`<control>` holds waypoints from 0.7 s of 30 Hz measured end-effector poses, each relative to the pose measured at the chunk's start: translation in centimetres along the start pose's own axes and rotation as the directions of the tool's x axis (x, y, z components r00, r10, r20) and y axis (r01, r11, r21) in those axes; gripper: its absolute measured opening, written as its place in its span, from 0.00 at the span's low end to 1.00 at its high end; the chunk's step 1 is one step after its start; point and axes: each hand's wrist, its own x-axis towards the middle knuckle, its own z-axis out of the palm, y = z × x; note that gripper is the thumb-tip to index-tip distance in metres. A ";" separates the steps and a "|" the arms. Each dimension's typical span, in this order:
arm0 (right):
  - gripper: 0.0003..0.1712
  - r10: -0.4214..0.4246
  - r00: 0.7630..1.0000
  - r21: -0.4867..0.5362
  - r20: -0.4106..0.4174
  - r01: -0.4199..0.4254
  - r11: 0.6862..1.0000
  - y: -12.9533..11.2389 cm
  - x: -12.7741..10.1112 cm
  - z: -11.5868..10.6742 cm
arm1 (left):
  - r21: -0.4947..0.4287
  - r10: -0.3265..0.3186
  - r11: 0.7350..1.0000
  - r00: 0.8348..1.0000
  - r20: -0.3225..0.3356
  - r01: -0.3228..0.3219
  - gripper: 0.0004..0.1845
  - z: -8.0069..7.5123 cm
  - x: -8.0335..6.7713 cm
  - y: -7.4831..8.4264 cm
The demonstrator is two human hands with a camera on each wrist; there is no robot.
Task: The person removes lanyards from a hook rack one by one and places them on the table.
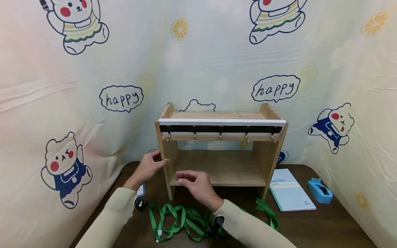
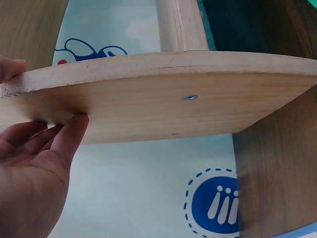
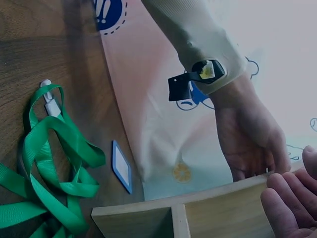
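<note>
A small wooden shelf point(image 1: 217, 168) stands on the dark table, with a black strip point(image 1: 207, 129) of several metal hooks along its upper front. My left hand point(image 1: 147, 168) grips its left side panel. In the left wrist view, the fingers of that hand point(image 2: 34, 173) press the panel's outer face point(image 2: 148, 109), with the thumb over the front edge. Before the shelf's lower left opening hovers my right hand point(image 1: 200, 187), its fingers loosely bent and nothing in them. The right wrist view shows these fingers point(image 3: 292, 191) close to the panel edge.
Green lanyards point(image 1: 173, 220) lie tangled on the table in front of the shelf. A blue-edged card point(image 1: 141, 190) is left of it. To the right are a light-blue notebook point(image 1: 291, 191) and a blue tape dispenser point(image 1: 320, 191). Printed cloth point(image 1: 198, 69) hangs behind.
</note>
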 end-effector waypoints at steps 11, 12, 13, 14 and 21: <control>0.13 -0.010 0.999 0.051 -0.031 0.011 0.999 -0.8 0.3 -1.0 | 0.011 0.003 1.000 1.000 -0.003 -0.003 0.32 0.0 0.2 -0.1; 0.13 -0.010 0.999 0.048 -0.033 0.011 0.999 -0.8 0.3 -1.1 | 0.012 0.004 1.000 1.000 -0.002 -0.004 0.32 0.0 0.3 -0.1; 0.13 -0.009 0.999 0.045 -0.034 0.010 0.999 -0.9 0.2 -1.1 | 0.014 0.004 1.000 1.000 0.000 -0.004 0.32 0.0 0.3 -0.1; 0.13 -0.008 0.999 0.044 -0.034 0.009 0.999 -0.9 0.2 -1.1 | 0.014 0.002 1.000 1.000 0.003 -0.002 0.33 0.1 0.3 -0.1; 0.13 -0.002 0.999 0.039 -0.043 0.004 0.999 -1.0 0.2 -1.3 | 0.012 -0.010 1.000 1.000 -0.001 0.010 0.34 0.0 0.2 -0.3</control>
